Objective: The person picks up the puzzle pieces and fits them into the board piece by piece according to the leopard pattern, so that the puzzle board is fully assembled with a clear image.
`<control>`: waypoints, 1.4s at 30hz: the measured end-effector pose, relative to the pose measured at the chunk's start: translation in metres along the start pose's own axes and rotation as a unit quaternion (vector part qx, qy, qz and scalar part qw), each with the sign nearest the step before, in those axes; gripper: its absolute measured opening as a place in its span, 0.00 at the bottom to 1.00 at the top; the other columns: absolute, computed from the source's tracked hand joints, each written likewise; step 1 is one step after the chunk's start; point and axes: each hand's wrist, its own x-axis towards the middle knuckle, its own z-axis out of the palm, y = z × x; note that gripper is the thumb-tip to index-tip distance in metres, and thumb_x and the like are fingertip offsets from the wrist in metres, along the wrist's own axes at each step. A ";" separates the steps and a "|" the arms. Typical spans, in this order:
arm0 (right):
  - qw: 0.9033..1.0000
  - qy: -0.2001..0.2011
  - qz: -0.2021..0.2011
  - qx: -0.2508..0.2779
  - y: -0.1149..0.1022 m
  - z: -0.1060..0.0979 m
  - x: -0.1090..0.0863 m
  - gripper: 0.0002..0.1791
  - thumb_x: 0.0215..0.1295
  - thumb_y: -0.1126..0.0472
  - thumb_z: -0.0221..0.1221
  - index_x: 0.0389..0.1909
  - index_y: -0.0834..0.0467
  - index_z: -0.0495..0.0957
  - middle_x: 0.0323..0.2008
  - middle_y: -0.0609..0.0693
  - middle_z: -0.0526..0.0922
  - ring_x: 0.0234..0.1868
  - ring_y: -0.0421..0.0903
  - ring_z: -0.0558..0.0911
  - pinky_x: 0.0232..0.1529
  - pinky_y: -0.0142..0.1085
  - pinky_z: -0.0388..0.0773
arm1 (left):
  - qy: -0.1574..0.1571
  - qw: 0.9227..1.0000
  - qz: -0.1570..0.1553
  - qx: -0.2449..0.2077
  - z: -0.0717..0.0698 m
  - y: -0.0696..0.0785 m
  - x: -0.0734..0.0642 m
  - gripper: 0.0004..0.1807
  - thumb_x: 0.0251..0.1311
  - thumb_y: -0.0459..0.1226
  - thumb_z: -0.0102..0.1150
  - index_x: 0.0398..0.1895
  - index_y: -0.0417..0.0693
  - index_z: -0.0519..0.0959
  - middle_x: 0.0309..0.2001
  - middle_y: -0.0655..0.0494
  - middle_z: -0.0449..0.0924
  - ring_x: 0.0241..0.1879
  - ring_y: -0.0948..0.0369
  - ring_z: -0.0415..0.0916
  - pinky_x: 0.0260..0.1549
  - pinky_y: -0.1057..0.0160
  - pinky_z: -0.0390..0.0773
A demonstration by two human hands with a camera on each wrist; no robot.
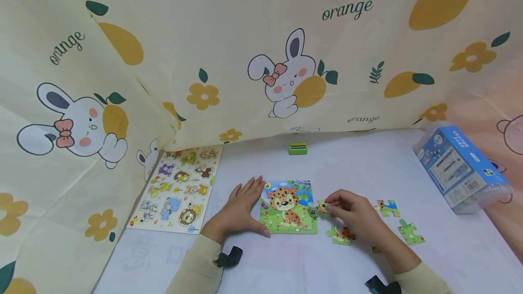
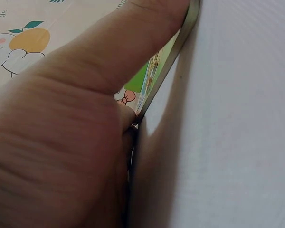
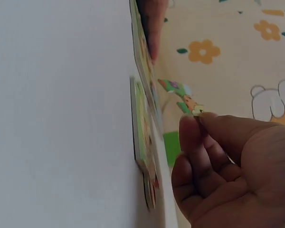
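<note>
A square leopard jigsaw board (image 1: 282,214) lies on the white table. My left hand (image 1: 240,211) rests at its left side with fingers spread and straight, the thumb along the lower left corner. In the left wrist view that thumb (image 2: 99,52) touches the board's edge. My right hand (image 1: 354,211) pinches a small jigsaw piece (image 1: 323,207) between thumb and forefinger, just right of the board. In the right wrist view the pinched piece (image 3: 191,105) is held above the table, its printed side partly visible.
Loose pieces lie at the right: a leopard-print one (image 1: 341,236), a blue-and-green one (image 1: 388,208), a green one (image 1: 411,232) and a small one (image 1: 376,249) near my forearm. An animal sheet (image 1: 173,196) is at left, a green block (image 1: 298,149) behind, a blue box (image 1: 461,167) at right.
</note>
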 end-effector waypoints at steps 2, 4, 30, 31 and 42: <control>1.000 -0.010 -0.004 0.008 -0.002 0.004 0.002 0.06 0.75 0.67 0.68 0.50 0.60 0.85 0.39 0.49 0.86 0.38 0.50 0.87 0.38 0.35 0.85 | 0.002 1.000 0.001 -0.001 0.000 0.000 0.000 0.85 0.32 0.74 0.83 0.90 0.47 0.49 0.89 0.57 0.38 0.86 0.57 0.31 0.81 0.46 0.29; 1.000 -0.017 -0.005 0.017 -0.005 0.008 0.003 0.07 0.75 0.68 0.68 0.51 0.60 0.85 0.40 0.49 0.87 0.40 0.50 0.87 0.40 0.35 0.85 | 0.002 1.000 0.001 0.000 0.001 -0.001 0.000 0.85 0.32 0.74 0.83 0.90 0.47 0.49 0.89 0.57 0.38 0.86 0.57 0.31 0.81 0.45 0.29; 0.998 -0.045 -0.023 -0.031 -0.034 0.090 0.041 0.03 0.74 0.68 0.69 0.44 0.57 0.87 0.35 0.42 0.85 0.37 0.42 0.83 0.39 0.35 0.82 | 0.000 1.000 0.006 0.003 0.000 -0.001 -0.001 0.84 0.35 0.75 0.81 0.90 0.48 0.48 0.89 0.59 0.37 0.86 0.58 0.30 0.81 0.47 0.29; 0.998 -0.040 -0.022 -0.037 -0.035 0.093 0.043 0.04 0.73 0.68 0.69 0.44 0.57 0.87 0.34 0.41 0.85 0.37 0.42 0.83 0.40 0.35 0.82 | 0.001 1.000 0.006 0.003 0.000 -0.001 -0.001 0.84 0.35 0.75 0.81 0.90 0.47 0.48 0.89 0.59 0.37 0.86 0.58 0.30 0.81 0.46 0.29; 0.996 -0.017 0.006 -0.092 -0.044 0.109 0.049 0.05 0.72 0.69 0.70 0.42 0.57 0.86 0.32 0.41 0.82 0.34 0.40 0.80 0.38 0.36 0.81 | 0.002 1.000 0.007 -0.002 0.001 -0.002 -0.001 0.83 0.35 0.75 0.81 0.90 0.48 0.49 0.89 0.60 0.37 0.86 0.59 0.30 0.81 0.47 0.29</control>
